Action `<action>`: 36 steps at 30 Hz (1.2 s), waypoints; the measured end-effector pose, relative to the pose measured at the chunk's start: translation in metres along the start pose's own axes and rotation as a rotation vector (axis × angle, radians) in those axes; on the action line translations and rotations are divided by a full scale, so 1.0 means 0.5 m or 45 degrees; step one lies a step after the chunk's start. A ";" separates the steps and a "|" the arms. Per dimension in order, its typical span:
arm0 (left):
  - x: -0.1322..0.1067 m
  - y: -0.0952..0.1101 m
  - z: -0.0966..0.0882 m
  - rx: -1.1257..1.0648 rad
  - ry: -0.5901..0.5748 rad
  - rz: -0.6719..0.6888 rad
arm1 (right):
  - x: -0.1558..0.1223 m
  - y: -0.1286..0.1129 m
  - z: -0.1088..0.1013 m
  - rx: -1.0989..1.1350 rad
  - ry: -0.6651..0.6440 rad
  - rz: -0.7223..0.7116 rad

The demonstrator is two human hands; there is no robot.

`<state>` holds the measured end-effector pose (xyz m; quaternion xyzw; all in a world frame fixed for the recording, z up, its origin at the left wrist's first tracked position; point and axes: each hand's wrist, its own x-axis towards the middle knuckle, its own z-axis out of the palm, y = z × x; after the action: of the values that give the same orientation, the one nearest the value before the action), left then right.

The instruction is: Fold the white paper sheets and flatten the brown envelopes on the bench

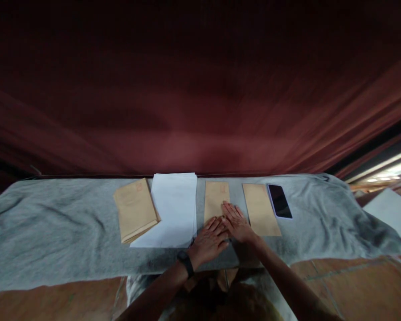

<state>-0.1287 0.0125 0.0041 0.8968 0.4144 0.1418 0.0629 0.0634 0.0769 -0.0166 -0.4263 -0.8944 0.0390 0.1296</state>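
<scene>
A brown paper envelope [216,195] lies upright on the grey cloth in front of me, its lower part hidden under my hands. My left hand [210,238], with a dark watch [186,263] on the wrist, rests flat on its lower half with fingers stretched out. Beside it, my right hand [236,223] lies flat across the envelope's right edge, fingers extended and touching the left fingertips. To the right is a second brown envelope [261,209]. On the left, a stack of brown envelopes [136,209] overlaps a pile of white paper sheets [175,209].
A phone [281,201] lies beside the right-hand envelope. Grey cloth [70,223] covers the narrow table. Behind it hangs a dark red curtain [187,111]. At the far right is a white flat surface [390,211]. Tiled floor [364,285] shows below the table.
</scene>
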 end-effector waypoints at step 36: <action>-0.044 0.009 -0.001 -0.256 0.265 -0.378 | -0.030 -0.034 -0.018 0.081 -0.060 0.095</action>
<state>-0.1389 -0.0071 0.0012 0.7955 0.5301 0.2635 0.1291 0.0622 0.0541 -0.0080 -0.4541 -0.8790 0.0822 0.1202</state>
